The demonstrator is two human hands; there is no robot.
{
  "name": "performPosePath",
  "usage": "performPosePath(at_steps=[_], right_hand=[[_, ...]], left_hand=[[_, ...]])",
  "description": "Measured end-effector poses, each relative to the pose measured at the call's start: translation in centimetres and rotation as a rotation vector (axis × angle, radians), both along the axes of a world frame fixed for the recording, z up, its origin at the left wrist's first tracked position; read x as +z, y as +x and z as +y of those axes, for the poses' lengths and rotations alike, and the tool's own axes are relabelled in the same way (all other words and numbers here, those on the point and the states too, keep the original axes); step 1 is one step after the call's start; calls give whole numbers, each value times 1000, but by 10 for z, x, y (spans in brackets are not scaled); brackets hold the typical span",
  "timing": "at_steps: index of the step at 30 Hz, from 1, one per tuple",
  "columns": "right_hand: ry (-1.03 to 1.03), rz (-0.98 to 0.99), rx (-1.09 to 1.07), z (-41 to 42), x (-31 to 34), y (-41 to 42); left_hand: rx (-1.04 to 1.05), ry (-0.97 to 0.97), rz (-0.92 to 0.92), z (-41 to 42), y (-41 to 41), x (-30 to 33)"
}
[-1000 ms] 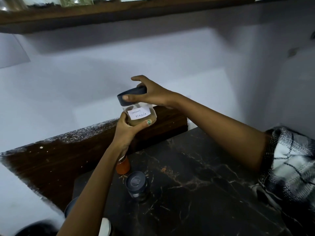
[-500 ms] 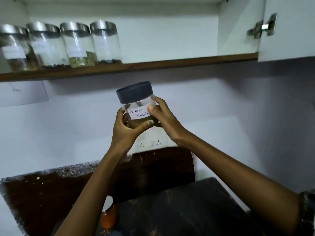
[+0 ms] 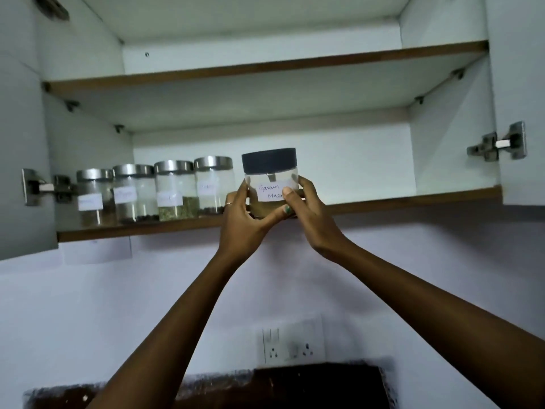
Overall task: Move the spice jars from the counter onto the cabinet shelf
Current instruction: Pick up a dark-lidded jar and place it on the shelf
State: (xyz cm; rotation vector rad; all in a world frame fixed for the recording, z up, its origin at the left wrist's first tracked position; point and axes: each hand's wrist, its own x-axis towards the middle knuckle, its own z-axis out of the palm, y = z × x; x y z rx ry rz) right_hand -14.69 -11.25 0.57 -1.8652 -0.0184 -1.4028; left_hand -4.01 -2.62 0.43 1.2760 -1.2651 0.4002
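Observation:
A clear garam masala jar [image 3: 269,178] with a dark lid and a white handwritten label is held up at the front edge of the lower cabinet shelf [image 3: 398,199]. My left hand [image 3: 241,216] grips its left side and bottom, thumb under the base. My right hand [image 3: 306,208] grips its right side, thumb across the label. Whether the jar's base touches the shelf is hidden by my fingers. Several steel-lidded spice jars [image 3: 177,190] stand in a row on the shelf just left of it.
The open cabinet has an upper shelf [image 3: 265,69] above and bare shelf room to the right of the held jar. Door hinges [image 3: 498,143] stick out at both sides. A wall socket plate [image 3: 292,340] sits below, above a dark backsplash edge [image 3: 318,379].
Both hands have raised the jar from chest height up to the lower shelf's edge. The view has tilted upward, so the counter and its jars have dropped out of sight.

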Motion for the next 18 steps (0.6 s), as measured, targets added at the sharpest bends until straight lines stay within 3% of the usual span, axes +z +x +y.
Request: performPosePath(at_steps=[8,18], right_hand=[[-26,104,-176,-27,14,23],[-129,224,-504,-32,8,45]], left_hand=[[132,70,-38,-25,26,16],[217,-119,-57,-33,30,-13]])
